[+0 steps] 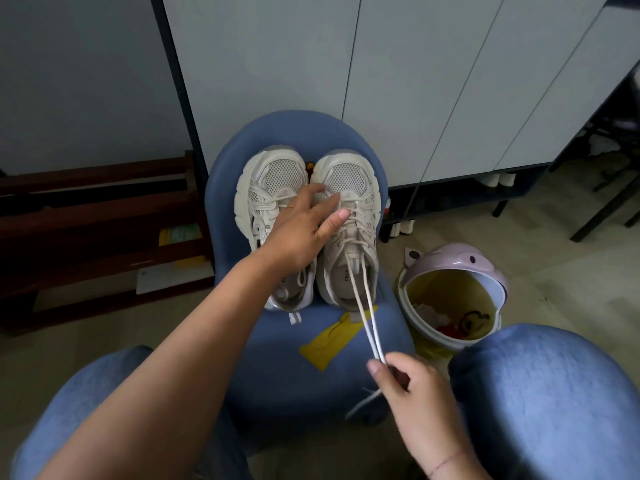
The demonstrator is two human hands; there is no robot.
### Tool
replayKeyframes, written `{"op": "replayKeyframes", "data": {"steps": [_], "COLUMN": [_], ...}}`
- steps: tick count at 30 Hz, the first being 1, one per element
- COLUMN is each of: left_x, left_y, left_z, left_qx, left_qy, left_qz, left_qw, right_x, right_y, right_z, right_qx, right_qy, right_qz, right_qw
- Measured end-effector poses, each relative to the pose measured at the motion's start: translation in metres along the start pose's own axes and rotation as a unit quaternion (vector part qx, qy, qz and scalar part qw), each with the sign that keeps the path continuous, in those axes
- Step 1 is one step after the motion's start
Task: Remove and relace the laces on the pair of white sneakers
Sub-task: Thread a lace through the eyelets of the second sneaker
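On the head view I see both white sneakers side by side on the blue stool, toes away from me. The left hand lies flat, fingers spread, across the left sneaker and onto the right sneaker. The right hand pinches both lace ends, pulled taut toward me. A lilac bin sits beside the stool.

Sneakers on blue chair
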State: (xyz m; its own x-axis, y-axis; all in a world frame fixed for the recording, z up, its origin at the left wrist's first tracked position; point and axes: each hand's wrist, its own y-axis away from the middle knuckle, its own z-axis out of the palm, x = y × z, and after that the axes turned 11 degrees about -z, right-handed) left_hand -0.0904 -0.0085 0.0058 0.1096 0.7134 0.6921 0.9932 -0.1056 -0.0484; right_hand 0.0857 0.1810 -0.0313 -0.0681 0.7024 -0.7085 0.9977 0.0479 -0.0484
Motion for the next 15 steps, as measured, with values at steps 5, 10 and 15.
{"op": "replayKeyframes", "data": {"steps": [5,10,15], "left_x": [0.0,0.001,0.003], "left_y": [0.001,0.003,0.003], "left_z": [0.0,0.0,-0.002], "left_qx": [-0.001,0.002,-0.001], "left_qy": [0.003,-0.009,0.004], "left_qz": [-0.002,0.002,-0.001], "left_qw": [1.0,1.0,1.0], "right_x": [-0.014,-0.032,-0.026], "right_y": [-0.002,-0.039,-0.08], "right_z": [-0.02,-0.027,-0.018], "right_qx": [0.023,0.081,0.06], "right_qy": [-0.27,-0.362,-0.284], "right_qz": [0.07,-0.021,-0.081], "right_qw": [0.96,0.929,0.954]}}
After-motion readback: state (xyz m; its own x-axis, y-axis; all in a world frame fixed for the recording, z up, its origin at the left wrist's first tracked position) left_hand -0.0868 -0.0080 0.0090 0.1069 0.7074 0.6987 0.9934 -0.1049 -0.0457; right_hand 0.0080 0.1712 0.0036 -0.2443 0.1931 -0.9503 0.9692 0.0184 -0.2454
